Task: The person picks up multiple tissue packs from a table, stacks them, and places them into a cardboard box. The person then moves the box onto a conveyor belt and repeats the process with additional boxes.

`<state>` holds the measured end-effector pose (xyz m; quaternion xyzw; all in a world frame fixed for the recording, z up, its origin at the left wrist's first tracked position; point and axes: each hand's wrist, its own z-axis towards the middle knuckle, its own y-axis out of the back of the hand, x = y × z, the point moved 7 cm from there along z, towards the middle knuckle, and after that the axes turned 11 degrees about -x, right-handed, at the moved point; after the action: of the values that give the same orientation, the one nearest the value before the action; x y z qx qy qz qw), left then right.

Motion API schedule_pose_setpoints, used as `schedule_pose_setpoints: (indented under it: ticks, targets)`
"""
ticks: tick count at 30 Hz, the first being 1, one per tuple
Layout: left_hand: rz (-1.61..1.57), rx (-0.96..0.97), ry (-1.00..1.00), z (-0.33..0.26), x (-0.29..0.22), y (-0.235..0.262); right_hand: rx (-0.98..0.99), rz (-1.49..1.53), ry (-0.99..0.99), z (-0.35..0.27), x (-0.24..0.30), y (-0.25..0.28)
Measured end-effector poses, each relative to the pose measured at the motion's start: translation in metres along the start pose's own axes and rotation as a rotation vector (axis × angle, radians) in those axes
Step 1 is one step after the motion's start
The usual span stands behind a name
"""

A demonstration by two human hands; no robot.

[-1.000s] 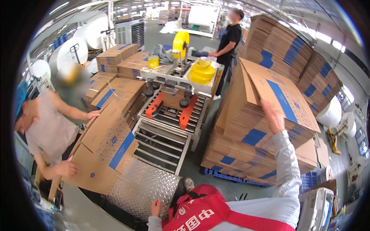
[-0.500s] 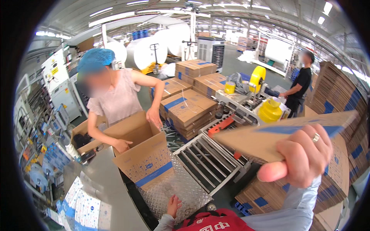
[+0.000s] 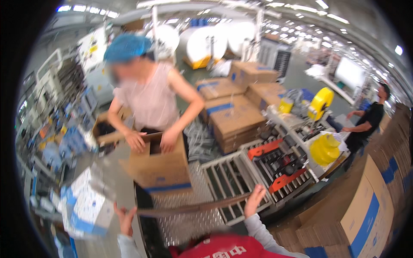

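Observation:
A flattened cardboard carton [image 3: 193,208], seen almost edge-on, spans the space in front of me above the diamond-plate metal surface [image 3: 176,228]. My left hand [image 3: 124,218] is at its left end, index finger raised and the others bent at the edge. At the opposite end, my right hand [image 3: 254,201] grips the carton between thumb and fingers. Just beyond stands an upright carton [image 3: 159,172] with a blue stripe. A co-worker in a blue hair cap [image 3: 128,47] has both hands at its top flaps, which are partly folded in.
A roller conveyor [image 3: 232,172] with orange guides runs off to the right, near a yellow tape reel [image 3: 322,103]. Packed cartons [image 3: 236,116] are stacked behind it. Flat cartons [image 3: 365,210] are piled at the right. Printed packs [image 3: 88,206] lie on the grey table at left.
My right hand has brought the flat carton from the right to the front, where my left hand now meets its end. The co-worker's carton has its flaps folding inward. My view has turned.

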<state>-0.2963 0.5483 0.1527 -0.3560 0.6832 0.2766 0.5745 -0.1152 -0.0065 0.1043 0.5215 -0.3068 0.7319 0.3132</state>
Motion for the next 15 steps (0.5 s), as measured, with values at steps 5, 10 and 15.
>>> schedule_pose_setpoints:
  ticks: [5,10,15]
  targets:
    - [0.258,-0.220,-0.161,0.048,-0.031,-0.038,0.275,0.025,-0.143,-0.012,0.057,-0.061]
    - [1.096,-0.048,0.021,-0.007,-0.070,-0.075,0.781,0.299,-0.406,0.050,0.009,-0.056]
    - [0.897,0.616,0.180,-0.134,-0.032,-0.197,1.275,0.307,-0.898,0.063,-0.014,-0.090]
